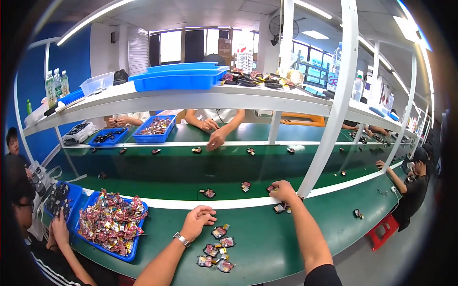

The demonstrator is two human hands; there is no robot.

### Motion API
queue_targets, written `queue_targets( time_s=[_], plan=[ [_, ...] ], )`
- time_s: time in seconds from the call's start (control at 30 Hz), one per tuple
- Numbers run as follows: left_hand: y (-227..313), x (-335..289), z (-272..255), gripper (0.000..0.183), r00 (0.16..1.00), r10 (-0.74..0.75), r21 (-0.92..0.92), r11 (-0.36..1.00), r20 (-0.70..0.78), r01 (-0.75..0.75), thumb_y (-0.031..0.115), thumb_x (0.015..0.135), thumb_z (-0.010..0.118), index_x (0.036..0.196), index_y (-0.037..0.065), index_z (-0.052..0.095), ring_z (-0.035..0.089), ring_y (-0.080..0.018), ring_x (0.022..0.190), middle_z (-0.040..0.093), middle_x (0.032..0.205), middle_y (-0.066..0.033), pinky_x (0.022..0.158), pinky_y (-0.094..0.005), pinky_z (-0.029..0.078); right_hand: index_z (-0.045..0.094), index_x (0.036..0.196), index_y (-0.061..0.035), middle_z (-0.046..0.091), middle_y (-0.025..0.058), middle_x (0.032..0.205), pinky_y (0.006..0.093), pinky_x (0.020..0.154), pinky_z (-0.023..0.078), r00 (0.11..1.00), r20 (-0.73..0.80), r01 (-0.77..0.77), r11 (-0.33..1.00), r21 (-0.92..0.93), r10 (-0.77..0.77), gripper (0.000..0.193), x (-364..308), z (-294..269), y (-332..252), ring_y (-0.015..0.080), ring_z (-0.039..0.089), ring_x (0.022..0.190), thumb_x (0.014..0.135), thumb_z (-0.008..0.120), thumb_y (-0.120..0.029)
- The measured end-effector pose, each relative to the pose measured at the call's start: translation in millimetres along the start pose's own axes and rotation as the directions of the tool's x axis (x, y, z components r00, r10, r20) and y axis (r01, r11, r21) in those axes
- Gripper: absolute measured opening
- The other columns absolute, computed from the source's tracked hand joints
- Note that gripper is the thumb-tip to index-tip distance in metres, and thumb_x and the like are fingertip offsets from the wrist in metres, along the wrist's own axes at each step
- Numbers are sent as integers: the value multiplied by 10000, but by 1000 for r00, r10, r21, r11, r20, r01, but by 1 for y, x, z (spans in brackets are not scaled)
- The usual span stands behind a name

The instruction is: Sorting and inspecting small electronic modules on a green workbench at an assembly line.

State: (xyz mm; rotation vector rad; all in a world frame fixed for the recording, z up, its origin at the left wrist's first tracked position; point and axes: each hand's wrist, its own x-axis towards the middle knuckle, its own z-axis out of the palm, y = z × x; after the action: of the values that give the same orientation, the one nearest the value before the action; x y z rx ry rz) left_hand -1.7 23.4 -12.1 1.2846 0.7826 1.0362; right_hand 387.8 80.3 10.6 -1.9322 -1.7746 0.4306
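Note:
My right hand (285,191) reaches over the white rail (229,204). Its fingers are closed on a small black-framed circuit-board piece (272,188) at the green conveyor belt's near side. More of these pieces (279,208) lie below that wrist, partly covered. My left hand (196,223), with a metal watch (182,239) on its wrist, hovers by the rail, fingers loosely bent and apart, nothing visible in it. Just right of it, several black-framed pieces with red boards and silver-yellow parts (210,250) are grouped on the green table (267,257).
A blue bin (138,238) heaped with red-and-silver parts stands at left, beside another blue bin (74,190) of black parts that a co-worker handles. A white post (329,119) rises right of my right hand. Across the belt (229,167), a person's hands (215,136) reach in.

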Motion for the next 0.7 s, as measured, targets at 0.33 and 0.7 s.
queue_targets(
  time_s=[0.33,0.7],
  plan=[
    [-2,1,4,238,1000,-5,11,1000,6,5,16,930,497,1161,-34,532,664,-217,926,633,1117,-172,798,-313,559,624,1005,6,650,202,993,425,865,490,913,-357,-232,971,-52,199,617,0,21,16,350,626,957,583,860,-376],
    [-6,-1,3,177,995,56,-19,998,-79,-58,8,920,514,1084,-34,569,662,-204,876,651,1049,-151,741,-303,560,636,1058,-22,635,133,915,403,789,502,864,-456,226,974,-31,-215,384,-1,36,-56,311,620,850,725,758,-169]
  ],
)
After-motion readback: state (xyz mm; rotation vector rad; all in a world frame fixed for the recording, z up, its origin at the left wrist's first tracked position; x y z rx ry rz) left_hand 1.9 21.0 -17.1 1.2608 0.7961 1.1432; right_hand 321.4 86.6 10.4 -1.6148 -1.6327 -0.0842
